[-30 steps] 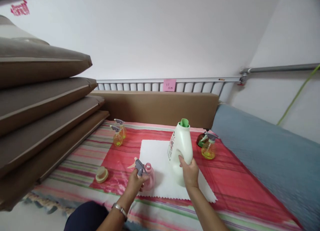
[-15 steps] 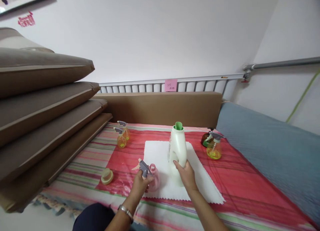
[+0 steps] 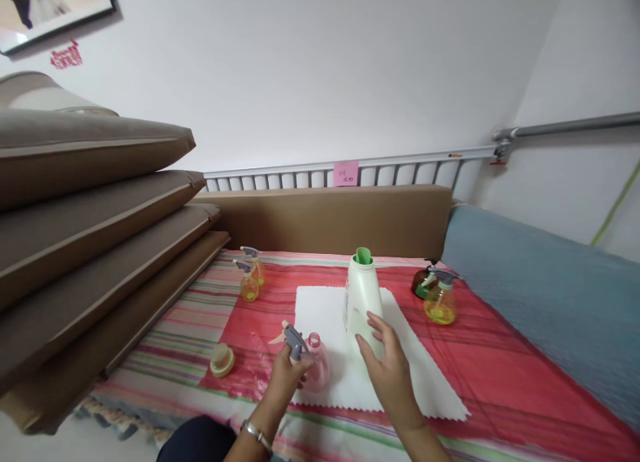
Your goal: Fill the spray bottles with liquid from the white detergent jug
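Note:
My left hand [image 3: 289,374] is closed around the grey trigger head of a small pink spray bottle [image 3: 317,369] standing at the near left edge of a white cloth [image 3: 430,389]. A tall white bottle with a green spout [image 3: 364,295] stands upright on that cloth. My right hand [image 3: 387,365] hovers just in front of the white bottle with its fingers spread, off the bottle.
Two yellow spray bottles [image 3: 250,275] stand at the back left, another yellow one [image 3: 440,302] and a dark round bottle [image 3: 421,283] at the right. A cream cap [image 3: 221,360] lies on the striped red mat. Brown cushions [image 3: 90,235] are stacked left; blue bedding [image 3: 540,302] lies right.
My right hand has let go of the white bottle and drawn back, fingers now spread. The left hand keeps its hold on the pink sprayer. The view has tilted up a little.

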`<state>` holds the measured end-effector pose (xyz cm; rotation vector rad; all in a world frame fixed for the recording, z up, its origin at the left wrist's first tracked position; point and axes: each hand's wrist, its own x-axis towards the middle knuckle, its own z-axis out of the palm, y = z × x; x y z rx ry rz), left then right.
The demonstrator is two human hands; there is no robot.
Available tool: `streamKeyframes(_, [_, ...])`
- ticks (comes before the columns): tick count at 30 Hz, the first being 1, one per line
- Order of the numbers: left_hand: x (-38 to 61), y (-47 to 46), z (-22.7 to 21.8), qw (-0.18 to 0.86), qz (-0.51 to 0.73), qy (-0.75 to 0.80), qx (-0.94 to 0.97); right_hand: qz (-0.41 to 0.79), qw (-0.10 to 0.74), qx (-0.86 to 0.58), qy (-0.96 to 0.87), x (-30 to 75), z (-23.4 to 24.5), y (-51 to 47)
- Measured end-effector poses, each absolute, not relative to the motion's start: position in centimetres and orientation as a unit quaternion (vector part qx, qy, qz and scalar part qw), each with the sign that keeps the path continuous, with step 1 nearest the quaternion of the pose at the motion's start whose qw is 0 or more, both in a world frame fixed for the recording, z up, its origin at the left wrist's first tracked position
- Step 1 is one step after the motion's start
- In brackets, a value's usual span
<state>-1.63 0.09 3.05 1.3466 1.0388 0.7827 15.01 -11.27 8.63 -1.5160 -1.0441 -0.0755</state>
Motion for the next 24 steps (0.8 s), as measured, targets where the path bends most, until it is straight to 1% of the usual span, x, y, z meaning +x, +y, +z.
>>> streamKeyframes(3, [-3.1,0.6,5.5,0.586,0.36,0.445,0.573,-0.032,0.592,-0.637,-0.493,13.5,9.2,-11.3])
streamKeyframes(6, [-4.2,0.9,9.8,0.583,0.398,0.422,0.569,-0.023,0.595,-0.627,-0.502,12.9,9.0,-11.6])
streamKeyframes(8, [-4.1,0.9,13.1,0.59,0.43,0.38,0.568,-0.013,0.602,-0.624,-0.498,12.8,8.6,-11.9])
streamKeyframes(9, [-3.7,0.9,14.5,0.605,0.459,0.334,0.558,-0.009,0.604,-0.626,-0.493,12.8,8.3,-12.2])
streamKeyframes(12, [-1.6,0.8,17.4,0.612,0.513,0.268,0.539,0.009,0.601,-0.641,-0.477,12.9,7.2,-13.1])
streamKeyframes(20, [2.5,1.0,18.9,0.6,0.509,0.232,0.572,0.084,0.57,-0.688,-0.441,14.2,3.7,-16.2])
streamKeyframes(24, [3.3,0.7,18.9,0.612,0.492,0.239,0.572,0.12,0.574,-0.686,-0.43,14.3,2.2,-16.9])
